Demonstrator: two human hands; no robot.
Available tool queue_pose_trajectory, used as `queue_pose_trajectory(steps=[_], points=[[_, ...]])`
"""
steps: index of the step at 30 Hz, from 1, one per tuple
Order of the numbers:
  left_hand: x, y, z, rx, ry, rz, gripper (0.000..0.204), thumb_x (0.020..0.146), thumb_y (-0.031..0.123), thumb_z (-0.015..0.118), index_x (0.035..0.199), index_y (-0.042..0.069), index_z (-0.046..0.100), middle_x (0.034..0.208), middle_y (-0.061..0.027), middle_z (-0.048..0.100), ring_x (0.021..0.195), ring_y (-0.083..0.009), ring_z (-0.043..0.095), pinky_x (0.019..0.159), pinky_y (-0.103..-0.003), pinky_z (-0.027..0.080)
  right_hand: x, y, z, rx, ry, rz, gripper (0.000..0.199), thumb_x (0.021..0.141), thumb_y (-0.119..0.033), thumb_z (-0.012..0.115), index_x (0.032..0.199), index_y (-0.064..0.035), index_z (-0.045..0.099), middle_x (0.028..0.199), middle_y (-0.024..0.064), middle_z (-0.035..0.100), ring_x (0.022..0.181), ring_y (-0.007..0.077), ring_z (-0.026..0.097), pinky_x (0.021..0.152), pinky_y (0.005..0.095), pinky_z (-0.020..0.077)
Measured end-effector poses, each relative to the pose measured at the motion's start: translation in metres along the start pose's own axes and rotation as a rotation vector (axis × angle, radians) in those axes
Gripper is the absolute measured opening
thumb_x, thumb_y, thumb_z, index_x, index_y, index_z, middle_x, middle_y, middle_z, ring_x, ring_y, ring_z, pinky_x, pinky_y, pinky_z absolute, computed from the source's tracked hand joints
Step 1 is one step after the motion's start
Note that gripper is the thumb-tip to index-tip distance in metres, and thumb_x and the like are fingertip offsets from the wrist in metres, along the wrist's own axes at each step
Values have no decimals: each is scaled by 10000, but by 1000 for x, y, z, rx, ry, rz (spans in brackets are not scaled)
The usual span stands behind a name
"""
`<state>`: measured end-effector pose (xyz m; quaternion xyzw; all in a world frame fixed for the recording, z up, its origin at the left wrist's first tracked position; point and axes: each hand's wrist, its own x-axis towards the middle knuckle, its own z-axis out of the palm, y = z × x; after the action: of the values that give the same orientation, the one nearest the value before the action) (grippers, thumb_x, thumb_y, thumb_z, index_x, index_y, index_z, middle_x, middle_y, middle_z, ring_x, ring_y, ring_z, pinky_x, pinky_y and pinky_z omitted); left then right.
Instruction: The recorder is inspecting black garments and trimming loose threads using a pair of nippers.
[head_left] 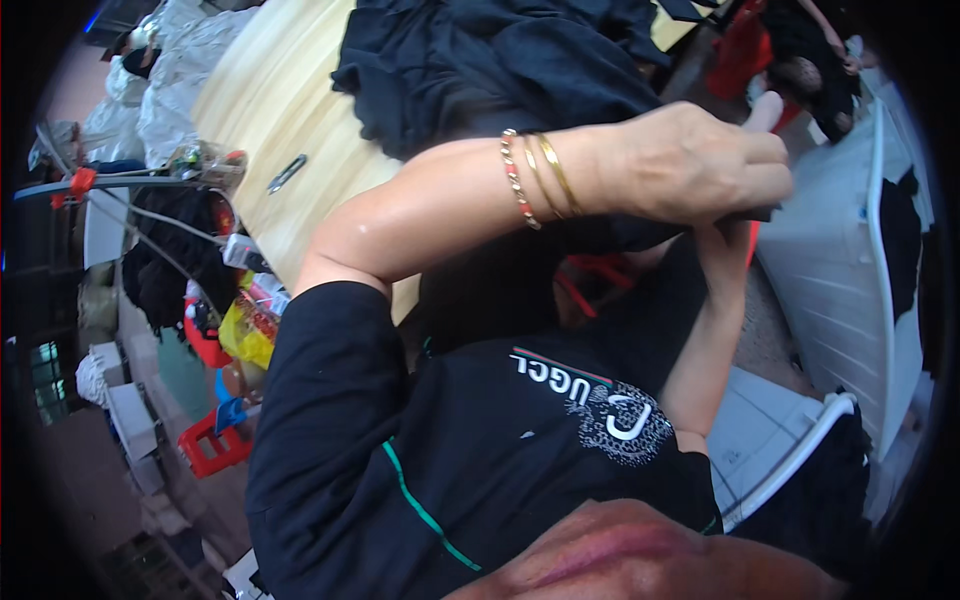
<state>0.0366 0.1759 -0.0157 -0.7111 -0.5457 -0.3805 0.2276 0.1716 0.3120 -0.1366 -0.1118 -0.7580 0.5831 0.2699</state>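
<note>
My left arm, with several bracelets at the wrist, reaches across to the right. My left hand (700,165) is closed, its fingers curled over an edge of black cloth (640,232). Below it my right forearm (705,345) rises from the lower right. The right hand is mostly hidden behind the left one, so its fingers cannot be made out; a single fingertip (766,112) pokes up beyond my left knuckles, and whose hand it belongs to is unclear. A heap of black fabric (480,70) lies on the pale wooden table (260,85), just beyond my left forearm.
Small thread snips (287,174) rest on the table. A large grey-white plastic bin (830,240) stands at the right, another grey bin (765,430) nearer. Red stool bars (600,285) show under the cloth. White sacks (185,85) lie far left; another person (815,70) is at upper right.
</note>
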Motion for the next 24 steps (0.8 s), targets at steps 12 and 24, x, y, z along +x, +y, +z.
queue_pose_trajectory(steps=[12, 24], points=[[-154, -92, -97, 355, -221, -1031, 613, 903, 326, 676, 1420, 60, 483, 1448, -223, 447, 1355, -365, 431, 1101, -398, 398, -12, -169, -164, 743, 699, -594, 492, 947, -353, 630, 1236, 45, 614, 1231, 198, 649, 1112, 346, 641, 1015, 433, 510], [-205, -117, -68, 379, -307, -1152, 733, 930, 493, 637, 1535, 190, 356, 1590, -226, 262, 1477, -355, 272, 1144, -579, 292, -29, -218, -181, -184, 1000, -1219, 346, 969, -241, 635, 1137, 61, 656, 1057, 160, 702, 962, 307, 678, 906, 354, 538]])
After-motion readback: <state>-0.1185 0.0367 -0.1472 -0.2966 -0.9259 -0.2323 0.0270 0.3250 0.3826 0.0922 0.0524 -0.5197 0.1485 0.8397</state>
